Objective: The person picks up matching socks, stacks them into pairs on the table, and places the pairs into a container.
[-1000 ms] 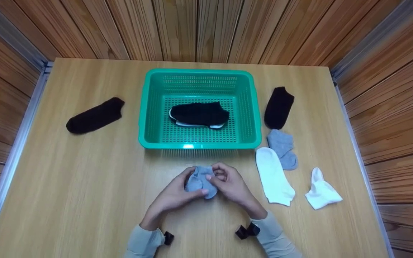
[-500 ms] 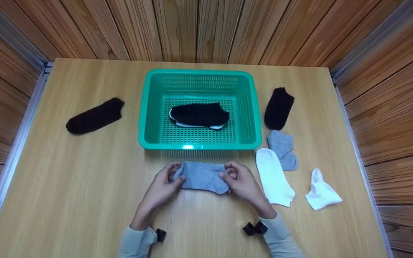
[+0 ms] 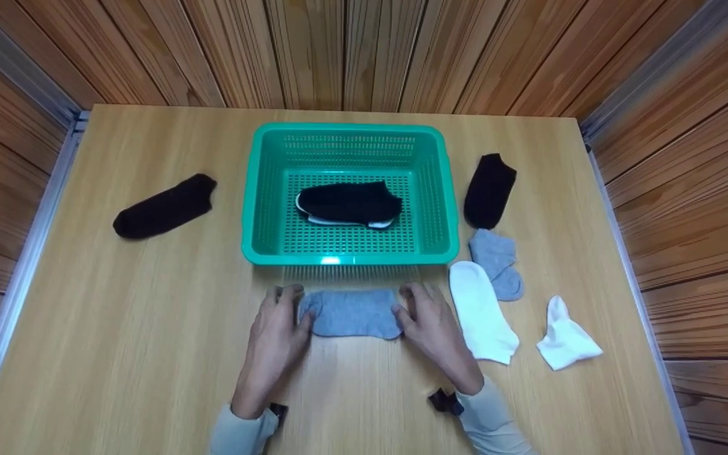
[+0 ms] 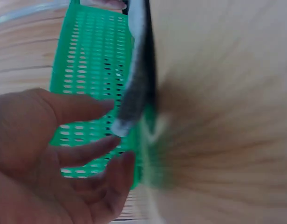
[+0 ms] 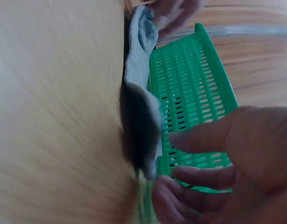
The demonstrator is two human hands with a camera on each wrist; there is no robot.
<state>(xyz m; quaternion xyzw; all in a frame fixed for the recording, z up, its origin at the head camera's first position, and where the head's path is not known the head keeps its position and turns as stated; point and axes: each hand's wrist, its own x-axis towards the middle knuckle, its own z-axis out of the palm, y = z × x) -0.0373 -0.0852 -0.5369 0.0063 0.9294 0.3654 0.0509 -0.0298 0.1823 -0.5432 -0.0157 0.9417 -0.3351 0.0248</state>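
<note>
A grey sock lies stretched flat, lengthwise left to right, on the table before the green basket. At its left end is my left hand, thumb and fingers spread apart around the end; in the left wrist view the thumb and fingertips come very close to the fabric without pinching it. My right hand is beside the sock's right end. The right wrist view shows a gap between its thumb and the sock, with the fingers loosely bent.
The green basket holds a black sock over something white. Another black sock lies at left. On the right are a black sock, a folded grey sock, a white sock and a crumpled white sock.
The grey sock went from bunched between both hands to stretched out, then down flat on the table. Both hands have loosened from its ends, the left turning and moving slightly left.
</note>
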